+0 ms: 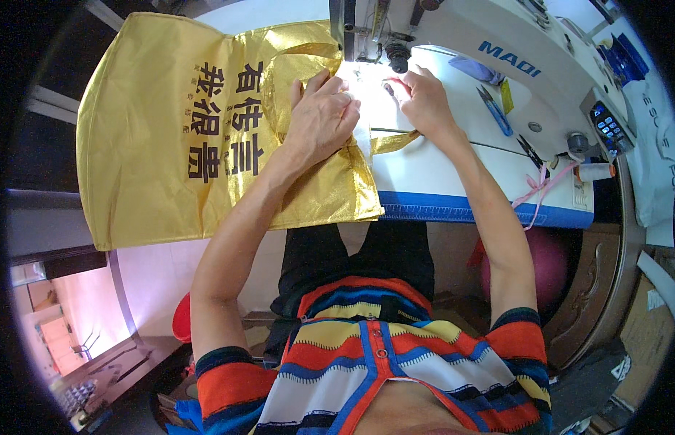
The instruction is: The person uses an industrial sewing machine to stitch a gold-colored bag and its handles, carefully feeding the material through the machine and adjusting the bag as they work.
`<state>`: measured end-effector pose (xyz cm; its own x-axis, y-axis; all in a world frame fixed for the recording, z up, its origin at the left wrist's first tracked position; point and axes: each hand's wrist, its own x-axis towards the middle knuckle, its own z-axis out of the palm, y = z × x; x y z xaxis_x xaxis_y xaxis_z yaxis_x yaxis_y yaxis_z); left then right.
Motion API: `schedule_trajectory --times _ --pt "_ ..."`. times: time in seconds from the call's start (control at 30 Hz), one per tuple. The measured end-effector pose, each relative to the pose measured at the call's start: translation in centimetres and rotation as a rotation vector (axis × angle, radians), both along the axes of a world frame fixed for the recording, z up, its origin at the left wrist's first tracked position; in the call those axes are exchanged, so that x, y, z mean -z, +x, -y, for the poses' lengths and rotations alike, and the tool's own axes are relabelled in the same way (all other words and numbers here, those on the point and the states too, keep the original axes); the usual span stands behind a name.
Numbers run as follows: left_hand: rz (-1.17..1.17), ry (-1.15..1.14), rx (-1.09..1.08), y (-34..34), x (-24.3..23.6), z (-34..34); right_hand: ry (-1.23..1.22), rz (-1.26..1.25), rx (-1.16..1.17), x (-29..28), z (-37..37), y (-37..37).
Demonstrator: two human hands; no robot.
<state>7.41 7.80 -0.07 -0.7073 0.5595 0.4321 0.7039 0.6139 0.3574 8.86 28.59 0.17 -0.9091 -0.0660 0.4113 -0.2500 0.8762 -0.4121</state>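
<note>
A shiny gold bag (156, 80) with dark printed characters lies flat across the left of a white sewing machine's bed. My left hand (323, 119) presses on its right part, fingers bent and closed on the gold material. To the right of the needle area my right hand (424, 101) is closed, thumb and fingers pinched together. A small dark tip shows at those fingers, but glare from the lamp hides what it belongs to. Below my right wrist a gold strap (395, 142) extends over the bed. Above both hands hangs the sewing machine's needle head (398, 56).
Blue-handled tweezers (495, 112), black snips (530, 151) and a pink ribbon (544, 188) lie on the right of the bed. A thread spool (595, 172) sits at its right edge, below the control panel (609, 127). A blue ruler strip (461, 208) lines the front edge.
</note>
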Motion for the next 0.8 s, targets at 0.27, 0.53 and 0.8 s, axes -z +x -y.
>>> schedule_trajectory --times 0.27,0.53,0.8 --pt "0.052 0.059 0.029 -0.2 -0.3 0.2 -0.006 0.007 -0.057 -0.5 -0.4 1.2" --pt "0.025 0.054 0.039 -0.5 0.3 0.3 0.112 -0.164 -0.124 -0.5 0.1 0.1" --pt "0.042 0.048 0.036 -0.6 0.1 0.2 0.244 -0.136 -0.022 0.7 0.9 -1.8"
